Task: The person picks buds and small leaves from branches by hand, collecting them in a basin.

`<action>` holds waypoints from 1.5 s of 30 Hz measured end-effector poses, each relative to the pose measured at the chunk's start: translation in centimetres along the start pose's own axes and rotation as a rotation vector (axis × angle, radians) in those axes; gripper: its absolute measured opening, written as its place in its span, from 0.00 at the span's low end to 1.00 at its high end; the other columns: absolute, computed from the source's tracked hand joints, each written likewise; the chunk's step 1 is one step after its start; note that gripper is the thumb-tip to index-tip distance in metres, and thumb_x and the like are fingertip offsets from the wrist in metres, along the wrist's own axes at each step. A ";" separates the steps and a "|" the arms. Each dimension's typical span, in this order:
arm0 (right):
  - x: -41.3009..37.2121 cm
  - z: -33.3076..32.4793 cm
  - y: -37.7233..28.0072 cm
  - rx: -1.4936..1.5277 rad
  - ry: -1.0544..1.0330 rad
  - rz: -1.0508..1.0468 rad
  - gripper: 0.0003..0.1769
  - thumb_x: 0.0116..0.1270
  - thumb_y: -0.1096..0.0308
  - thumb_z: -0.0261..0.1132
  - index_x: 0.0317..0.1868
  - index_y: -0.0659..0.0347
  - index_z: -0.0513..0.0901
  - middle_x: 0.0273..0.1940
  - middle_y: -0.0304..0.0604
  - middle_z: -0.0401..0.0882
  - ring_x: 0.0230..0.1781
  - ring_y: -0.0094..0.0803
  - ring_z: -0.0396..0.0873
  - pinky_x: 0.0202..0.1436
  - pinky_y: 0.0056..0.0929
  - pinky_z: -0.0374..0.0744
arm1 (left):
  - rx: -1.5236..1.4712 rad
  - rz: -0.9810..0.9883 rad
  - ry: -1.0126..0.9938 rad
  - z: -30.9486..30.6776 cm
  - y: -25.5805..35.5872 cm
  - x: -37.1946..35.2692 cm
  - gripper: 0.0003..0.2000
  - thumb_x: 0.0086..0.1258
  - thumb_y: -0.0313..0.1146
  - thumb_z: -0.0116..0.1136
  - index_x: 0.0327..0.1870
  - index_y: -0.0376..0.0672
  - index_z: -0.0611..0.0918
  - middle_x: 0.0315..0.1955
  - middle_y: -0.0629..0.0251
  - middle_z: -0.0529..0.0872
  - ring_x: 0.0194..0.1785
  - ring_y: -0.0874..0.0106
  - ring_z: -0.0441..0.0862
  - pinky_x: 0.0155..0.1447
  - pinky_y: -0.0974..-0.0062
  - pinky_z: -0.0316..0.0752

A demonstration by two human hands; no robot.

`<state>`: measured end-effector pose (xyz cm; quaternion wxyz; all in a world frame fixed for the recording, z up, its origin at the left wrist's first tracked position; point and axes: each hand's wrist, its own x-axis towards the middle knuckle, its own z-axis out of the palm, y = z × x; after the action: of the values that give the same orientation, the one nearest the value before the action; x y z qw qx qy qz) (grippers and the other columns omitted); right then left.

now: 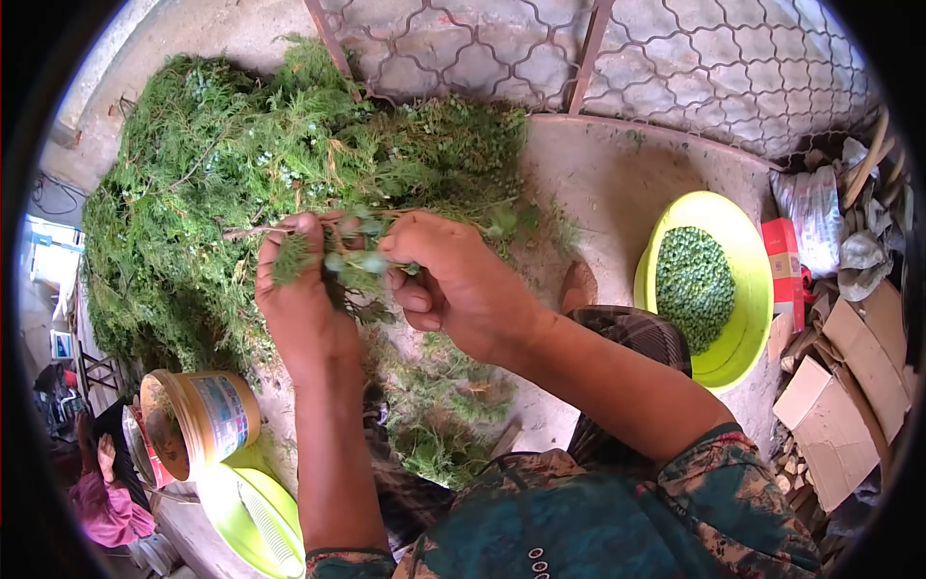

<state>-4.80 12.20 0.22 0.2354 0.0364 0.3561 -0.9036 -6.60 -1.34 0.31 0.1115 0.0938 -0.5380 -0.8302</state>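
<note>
Between my hands is a green conifer sprig (362, 275) with a brown stem and a few pale blue-green berries. My left hand (304, 280) is closed round the sprig's stem and foliage. My right hand (449, 275) pinches at the berries on the same sprig, its fingers curled; whether a loose berry sits inside them is hidden. Behind both hands rises a large heap of cut conifer branches (212, 183), dotted with pale berries. To the right, a yellow-green basin (719, 372) holds many green berries (693, 289).
A metal lattice (482, 58) stands behind the heap. At lower left are a tan bucket (198, 415) and a green basin (231, 511), with a person in a pink top (111, 507) beyond. Cardboard (830, 434) and a red box (783, 261) lie at right. Loose sprigs (439, 396) cover the floor below my hands.
</note>
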 end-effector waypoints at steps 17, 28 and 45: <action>-0.3 0.0 1.0 0.170 -0.024 0.063 0.22 0.71 0.51 0.48 0.44 0.65 0.71 0.35 0.44 0.71 0.28 0.29 0.74 0.29 0.29 0.75 | 0.076 0.062 0.065 0.0 1.3 -0.2 0.07 0.65 0.31 0.59 0.38 0.39 0.77 0.34 0.61 0.83 0.33 0.73 0.78 0.37 0.77 0.75; -0.3 -0.1 0.1 0.303 -0.040 0.067 0.21 0.68 0.57 0.47 0.47 0.70 0.70 0.42 0.50 0.72 0.40 0.39 0.75 0.46 0.39 0.78 | 0.552 0.218 0.059 -1.0 2.7 0.1 0.08 0.65 0.36 0.60 0.39 0.44 0.79 0.29 0.72 0.79 0.28 0.84 0.69 0.30 0.86 0.62; 0.2 -1.7 0.5 0.285 -0.019 -0.015 0.16 0.72 0.60 0.46 0.40 0.64 0.75 0.40 0.43 0.75 0.42 0.29 0.74 0.50 0.33 0.74 | 1.067 0.438 -0.558 0.3 0.2 -1.6 0.08 0.60 0.24 0.61 0.41 0.37 0.83 0.32 0.63 0.82 0.35 0.76 0.78 0.42 0.79 0.72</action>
<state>-4.91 12.94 -1.46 0.2243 0.0582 0.2221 -0.9471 -5.16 -0.71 0.68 0.0723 -0.1952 -0.8929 -0.3993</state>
